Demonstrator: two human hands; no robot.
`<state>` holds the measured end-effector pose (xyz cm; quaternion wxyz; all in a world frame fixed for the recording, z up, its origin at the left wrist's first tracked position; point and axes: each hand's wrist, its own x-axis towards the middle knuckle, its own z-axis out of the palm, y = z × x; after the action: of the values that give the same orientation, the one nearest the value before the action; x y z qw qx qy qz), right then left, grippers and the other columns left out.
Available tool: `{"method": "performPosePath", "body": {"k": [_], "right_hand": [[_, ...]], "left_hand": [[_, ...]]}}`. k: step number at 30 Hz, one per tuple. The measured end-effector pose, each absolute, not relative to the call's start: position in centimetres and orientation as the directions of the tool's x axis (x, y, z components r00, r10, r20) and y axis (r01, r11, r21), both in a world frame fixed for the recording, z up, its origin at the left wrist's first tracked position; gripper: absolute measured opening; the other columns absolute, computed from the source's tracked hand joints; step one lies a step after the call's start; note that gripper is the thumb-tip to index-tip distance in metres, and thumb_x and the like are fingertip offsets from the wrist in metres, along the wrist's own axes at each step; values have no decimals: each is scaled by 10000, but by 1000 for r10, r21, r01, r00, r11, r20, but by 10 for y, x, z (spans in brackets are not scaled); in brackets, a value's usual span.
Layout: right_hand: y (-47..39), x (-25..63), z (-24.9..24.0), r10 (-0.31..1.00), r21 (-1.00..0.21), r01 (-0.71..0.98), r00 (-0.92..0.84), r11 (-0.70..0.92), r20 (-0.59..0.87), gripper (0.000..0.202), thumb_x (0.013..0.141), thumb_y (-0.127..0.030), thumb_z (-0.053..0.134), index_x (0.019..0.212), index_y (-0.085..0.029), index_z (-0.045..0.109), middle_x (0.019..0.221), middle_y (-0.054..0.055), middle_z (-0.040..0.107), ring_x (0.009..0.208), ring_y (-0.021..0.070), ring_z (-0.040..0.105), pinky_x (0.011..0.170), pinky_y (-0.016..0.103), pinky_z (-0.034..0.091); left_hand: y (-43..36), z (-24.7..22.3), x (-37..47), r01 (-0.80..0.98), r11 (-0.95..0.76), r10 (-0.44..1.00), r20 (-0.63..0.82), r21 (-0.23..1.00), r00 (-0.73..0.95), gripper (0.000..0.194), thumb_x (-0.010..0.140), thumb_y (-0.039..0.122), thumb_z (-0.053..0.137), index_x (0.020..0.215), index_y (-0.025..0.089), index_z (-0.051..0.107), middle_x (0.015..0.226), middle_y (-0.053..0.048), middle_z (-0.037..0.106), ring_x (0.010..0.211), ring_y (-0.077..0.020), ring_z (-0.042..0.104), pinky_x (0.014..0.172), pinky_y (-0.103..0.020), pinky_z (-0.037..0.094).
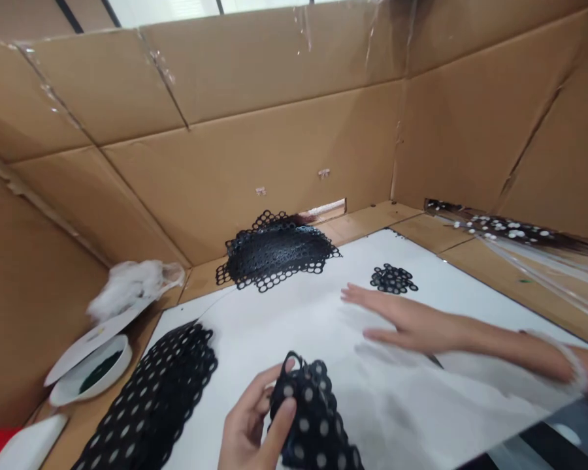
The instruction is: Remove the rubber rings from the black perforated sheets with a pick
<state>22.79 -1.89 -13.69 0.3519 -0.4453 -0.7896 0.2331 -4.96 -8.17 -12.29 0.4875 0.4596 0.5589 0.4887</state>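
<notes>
My left hand (259, 418) pinches the top of a black mesh piece of joined rings (318, 418), with a small loop standing up at its upper end. My right hand (402, 320) reaches in from the right with its fingers apart, just above the white board (279, 320) or touching it; I cannot tell which. A small heap of loose black rings (394, 279) lies just beyond its fingers. To the left of my left hand rests a larger black ringed mesh (151, 398).
A pile of flat black mesh (279, 251) lies at the back against the cardboard wall (255, 156). On the left are a white bowl (120, 372), its lid and a bag of white fluff (132, 284). Dark stems with white buds (509, 227) lie far right.
</notes>
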Motion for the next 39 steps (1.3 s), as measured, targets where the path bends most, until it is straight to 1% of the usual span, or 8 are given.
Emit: {"method": "performPosePath", "body": {"k": [4, 7, 10, 15, 21, 28, 34, 39], "right_hand": [[-106, 196, -126, 773, -463, 622, -453, 631, 445, 535, 860, -326, 593, 1366, -378, 427, 1387, 33, 511, 1280, 279, 475, 1060, 483, 399], [-137, 173, -131, 809, -694, 552, 60, 461, 585, 185, 891, -325, 512, 1058, -377, 573, 904, 34, 671, 837, 238, 637, 711, 369, 537], [-140, 142, -139, 894, -890, 351, 230, 292, 384, 219, 925, -373, 417, 742, -273, 484, 599, -12, 501, 539, 177, 489, 481, 296, 415], [-119, 100, -134, 935, -871, 430, 142, 236, 323, 256, 810, -459, 569, 825, -222, 475, 590, -50, 463, 506, 115, 432, 492, 233, 323], [-119, 90, -124, 925, -802, 567, 173, 187, 337, 484, 766, -551, 594, 567, -207, 316, 485, -51, 344, 459, 91, 252, 483, 245, 159], [-104, 109, -139, 951, -927, 269, 97, 260, 295, 463, 947, -457, 332, 560, -204, 319, 464, -52, 328, 425, 90, 300, 458, 240, 213], [-98, 126, -142, 681, -826, -269, 710, 495, 177, 396, 931, -471, 438, 634, -210, 423, 547, -49, 462, 427, 81, 420, 444, 221, 349], [-112, 106, -139, 874, -923, -113, 381, 369, 302, 307, 943, -433, 420, 775, -219, 563, 588, -15, 516, 461, 120, 434, 450, 263, 358]], "left_hand": [[-87, -120, -48, -51, 69, 997, -71, 996, -36, 394, 654, 364, 794, 999, 188, 718, 607, -8, 682, 612, -146, 603, 618, -198, 457], [-90, -121, -46, -117, 78, 996, -73, 990, 46, 289, 704, 313, 766, 952, 184, 694, 565, 15, 627, 566, -117, 555, 561, -177, 418], [-93, -122, -44, -201, 91, 987, -61, 975, 151, 161, 721, 250, 740, 842, 176, 663, 651, -5, 638, 606, -119, 551, 590, -187, 420], [-98, -118, -40, -439, 160, 966, -50, 884, 252, 144, 698, 277, 694, 703, 158, 613, 678, -22, 577, 642, -146, 523, 599, -219, 425], [-102, -117, -35, -349, 145, 972, -67, 926, 227, 158, 734, 282, 724, 686, 160, 637, 691, -16, 588, 677, -141, 528, 632, -204, 429], [-103, -123, -28, -421, 228, 971, -170, 878, 171, 199, 711, 293, 758, 675, 171, 605, 678, 3, 605, 693, -143, 583, 689, -227, 475], [-104, -120, -28, -587, 108, 933, -286, 802, -219, 180, 764, 331, 718, 801, 192, 610, 776, 30, 640, 727, -112, 613, 681, -196, 496], [-102, -120, -23, -598, 190, 963, -267, 779, -42, 252, 695, 307, 785, 710, 179, 567, 664, 49, 598, 611, -91, 580, 595, -175, 479]]}}
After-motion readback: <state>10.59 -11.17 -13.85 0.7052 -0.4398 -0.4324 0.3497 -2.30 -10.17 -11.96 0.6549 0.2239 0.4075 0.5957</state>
